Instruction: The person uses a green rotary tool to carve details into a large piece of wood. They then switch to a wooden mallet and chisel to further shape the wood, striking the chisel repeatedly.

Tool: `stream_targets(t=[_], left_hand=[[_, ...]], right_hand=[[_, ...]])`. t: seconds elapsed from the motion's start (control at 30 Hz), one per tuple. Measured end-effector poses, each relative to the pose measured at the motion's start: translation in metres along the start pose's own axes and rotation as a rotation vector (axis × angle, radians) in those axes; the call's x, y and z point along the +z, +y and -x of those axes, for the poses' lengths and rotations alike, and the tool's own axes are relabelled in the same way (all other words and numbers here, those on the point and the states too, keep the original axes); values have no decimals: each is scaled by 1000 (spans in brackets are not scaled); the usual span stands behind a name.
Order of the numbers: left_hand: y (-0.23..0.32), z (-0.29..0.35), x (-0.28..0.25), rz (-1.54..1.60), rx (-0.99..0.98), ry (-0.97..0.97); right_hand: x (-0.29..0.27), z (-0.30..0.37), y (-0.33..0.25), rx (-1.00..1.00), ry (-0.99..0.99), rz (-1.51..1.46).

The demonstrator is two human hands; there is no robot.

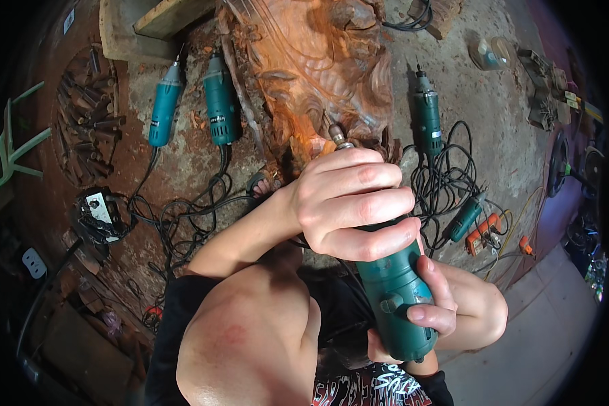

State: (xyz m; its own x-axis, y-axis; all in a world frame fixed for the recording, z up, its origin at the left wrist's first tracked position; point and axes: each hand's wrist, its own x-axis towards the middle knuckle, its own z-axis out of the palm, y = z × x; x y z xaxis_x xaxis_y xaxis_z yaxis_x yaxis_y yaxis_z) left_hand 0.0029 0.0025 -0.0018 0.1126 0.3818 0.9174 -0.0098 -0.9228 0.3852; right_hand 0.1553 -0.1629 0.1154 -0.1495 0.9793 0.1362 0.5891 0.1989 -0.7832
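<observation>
A green die grinder (pixel 389 294) is held in both my hands, slanting away from my body. My left hand (pixel 358 203) wraps over its front part, palm down. Around the rear of the body, from the right and below, curl the fingers of my right hand (pixel 436 298). The metal collet (pixel 337 133) pokes out beyond my left knuckles, over the lower end of a carved reddish-brown wood piece (pixel 318 74). Whether its tip touches the wood, I cannot tell. The carving has curved, layered relief and stands between my legs and the far edge.
Two teal die grinders (pixel 166 111) lie left of the carving, and another grinder (pixel 426 115) lies right. Tangled black cords (pixel 433 179) spread on both sides. An orange power strip (pixel 484 233), a round heap of wooden-handled tools (pixel 88 125) and a green chair (pixel 10 145) are farther out.
</observation>
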Motion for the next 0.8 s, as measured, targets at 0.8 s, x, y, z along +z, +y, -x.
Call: stream_targets(t=[0.8], left_hand=[[2,2,-2,46,3,26]], right_hand=[[18,-37,6,-246,93,-152]])
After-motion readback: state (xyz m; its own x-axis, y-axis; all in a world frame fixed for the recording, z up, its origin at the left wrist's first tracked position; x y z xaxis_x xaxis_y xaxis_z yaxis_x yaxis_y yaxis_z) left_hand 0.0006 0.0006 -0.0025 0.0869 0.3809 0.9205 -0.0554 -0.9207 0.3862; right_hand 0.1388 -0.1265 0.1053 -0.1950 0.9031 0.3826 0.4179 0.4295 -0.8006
